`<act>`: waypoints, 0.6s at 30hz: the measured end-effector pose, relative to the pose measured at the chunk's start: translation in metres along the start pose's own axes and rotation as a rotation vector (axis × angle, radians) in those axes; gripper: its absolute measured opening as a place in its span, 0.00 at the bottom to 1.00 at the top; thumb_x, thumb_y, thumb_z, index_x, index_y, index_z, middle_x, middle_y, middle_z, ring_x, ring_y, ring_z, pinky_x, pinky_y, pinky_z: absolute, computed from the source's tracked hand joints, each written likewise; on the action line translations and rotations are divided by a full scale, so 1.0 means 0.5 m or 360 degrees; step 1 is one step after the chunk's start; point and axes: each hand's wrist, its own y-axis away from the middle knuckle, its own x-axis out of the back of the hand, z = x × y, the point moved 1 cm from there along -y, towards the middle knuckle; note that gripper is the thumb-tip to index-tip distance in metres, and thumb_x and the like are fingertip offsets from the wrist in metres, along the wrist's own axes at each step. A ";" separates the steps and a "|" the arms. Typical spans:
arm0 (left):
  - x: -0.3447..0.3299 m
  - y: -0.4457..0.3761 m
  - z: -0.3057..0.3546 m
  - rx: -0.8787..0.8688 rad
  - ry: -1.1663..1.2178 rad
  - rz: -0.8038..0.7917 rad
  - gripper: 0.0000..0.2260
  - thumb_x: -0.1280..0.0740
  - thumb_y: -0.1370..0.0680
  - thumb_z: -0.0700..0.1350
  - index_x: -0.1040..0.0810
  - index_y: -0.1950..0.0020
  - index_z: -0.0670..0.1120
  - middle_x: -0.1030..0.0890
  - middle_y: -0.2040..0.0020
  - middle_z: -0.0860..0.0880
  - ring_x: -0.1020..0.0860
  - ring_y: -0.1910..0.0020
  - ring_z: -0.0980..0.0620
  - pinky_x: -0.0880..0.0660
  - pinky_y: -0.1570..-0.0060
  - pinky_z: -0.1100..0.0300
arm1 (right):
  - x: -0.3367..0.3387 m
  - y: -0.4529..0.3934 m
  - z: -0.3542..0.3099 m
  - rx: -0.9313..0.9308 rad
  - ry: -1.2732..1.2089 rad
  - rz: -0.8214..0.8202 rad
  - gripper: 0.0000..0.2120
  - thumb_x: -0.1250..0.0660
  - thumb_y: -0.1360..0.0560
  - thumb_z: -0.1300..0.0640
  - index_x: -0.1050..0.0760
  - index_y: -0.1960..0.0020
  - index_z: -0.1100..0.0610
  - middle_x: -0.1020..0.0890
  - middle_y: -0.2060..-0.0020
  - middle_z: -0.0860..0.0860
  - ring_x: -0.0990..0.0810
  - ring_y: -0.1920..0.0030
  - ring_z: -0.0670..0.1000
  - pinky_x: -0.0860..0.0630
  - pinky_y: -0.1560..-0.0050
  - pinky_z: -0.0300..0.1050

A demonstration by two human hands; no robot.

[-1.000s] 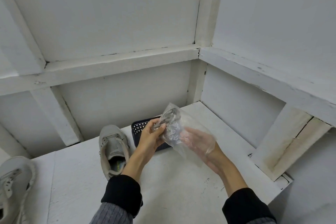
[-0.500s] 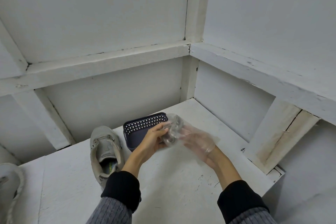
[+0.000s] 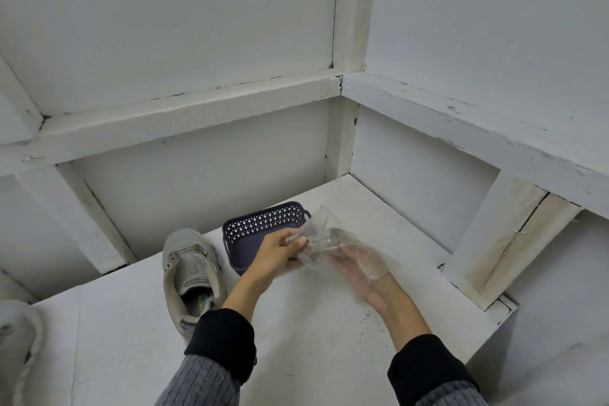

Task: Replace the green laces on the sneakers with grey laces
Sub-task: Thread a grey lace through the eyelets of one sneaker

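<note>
A clear plastic bag [image 3: 321, 224] with a dark bundle of grey laces [image 3: 334, 235] inside is held above the white bench. My left hand [image 3: 278, 250] pinches the bag's left edge between thumb and fingers. My right hand [image 3: 361, 269] shows through the plastic, which covers it down to the wrist. Its fingers reach the laces, but the film blurs whether they close on them. One grey sneaker [image 3: 189, 269] without laces lies to the left, toe pointing away. A second grey sneaker [image 3: 16, 339] shows at the far left edge.
A dark blue perforated basket [image 3: 263, 224] stands just behind my left hand, next to the sneaker. The white bench [image 3: 296, 339] ends in a corner of white walls, with a slanted brace [image 3: 494, 241] and the bench edge at the right.
Both hands have come down with the bag, from above the basket to just in front of it. The plastic now lies further over my right hand.
</note>
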 end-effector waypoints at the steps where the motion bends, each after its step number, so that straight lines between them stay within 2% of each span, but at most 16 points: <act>1: 0.001 -0.009 0.000 -0.0013 0.0025 0.0119 0.07 0.35 0.21 0.36 0.21 0.44 0.37 0.18 0.52 0.39 0.17 0.57 0.48 0.18 0.59 0.59 | -0.001 0.006 0.000 -0.0013 -0.0031 -0.0022 0.17 0.38 0.21 0.65 0.33 0.34 0.68 0.25 0.39 0.63 0.20 0.49 0.54 0.21 0.50 0.44; 3: 0.008 -0.026 0.003 -0.0073 0.0011 0.0446 0.04 0.34 0.21 0.36 0.21 0.48 0.39 0.18 0.52 0.39 0.17 0.56 0.47 0.19 0.63 0.61 | 0.001 0.022 -0.007 -0.0002 -0.0041 -0.0134 0.17 0.30 0.25 0.57 0.26 0.41 0.66 0.21 0.41 0.60 0.18 0.46 0.53 0.21 0.47 0.43; 6: 0.033 -0.046 0.007 -0.0166 0.0133 0.0956 0.03 0.34 0.21 0.38 0.22 0.48 0.42 0.19 0.52 0.43 0.19 0.54 0.46 0.19 0.65 0.63 | 0.036 0.031 -0.015 0.0021 -0.0171 -0.0085 0.10 0.37 0.22 0.66 0.25 0.42 0.67 0.20 0.43 0.62 0.20 0.42 0.57 0.21 0.43 0.46; 9: 0.065 -0.055 0.007 -0.0201 0.0314 0.1266 0.06 0.34 0.20 0.39 0.22 0.43 0.43 0.19 0.51 0.44 0.20 0.55 0.49 0.21 0.63 0.62 | 0.073 0.018 0.003 -0.0003 -0.0156 0.0094 0.09 0.38 0.21 0.67 0.26 0.42 0.68 0.21 0.44 0.65 0.19 0.43 0.59 0.22 0.43 0.49; 12: 0.086 -0.058 -0.002 -0.0188 0.0440 0.1366 0.06 0.34 0.20 0.39 0.23 0.43 0.44 0.19 0.46 0.41 0.19 0.48 0.45 0.20 0.58 0.58 | 0.085 0.010 0.032 -0.0098 0.0116 0.0183 0.08 0.38 0.21 0.67 0.26 0.43 0.68 0.21 0.45 0.65 0.19 0.47 0.59 0.19 0.51 0.44; 14: 0.086 -0.052 -0.003 -0.0175 0.0511 0.1347 0.07 0.34 0.20 0.38 0.24 0.43 0.44 0.21 0.46 0.42 0.20 0.48 0.46 0.20 0.63 0.63 | 0.090 0.004 0.051 -0.0151 0.0465 0.0222 0.07 0.36 0.22 0.66 0.25 0.45 0.65 0.21 0.45 0.63 0.20 0.48 0.58 0.19 0.55 0.43; 18: 0.074 -0.041 -0.003 -0.0129 0.0553 0.1239 0.06 0.35 0.20 0.37 0.24 0.43 0.43 0.21 0.46 0.42 0.21 0.48 0.47 0.20 0.65 0.66 | 0.084 -0.003 0.067 -0.0054 0.1286 0.0279 0.07 0.33 0.24 0.63 0.25 0.46 0.57 0.21 0.47 0.56 0.23 0.51 0.50 0.24 0.53 0.39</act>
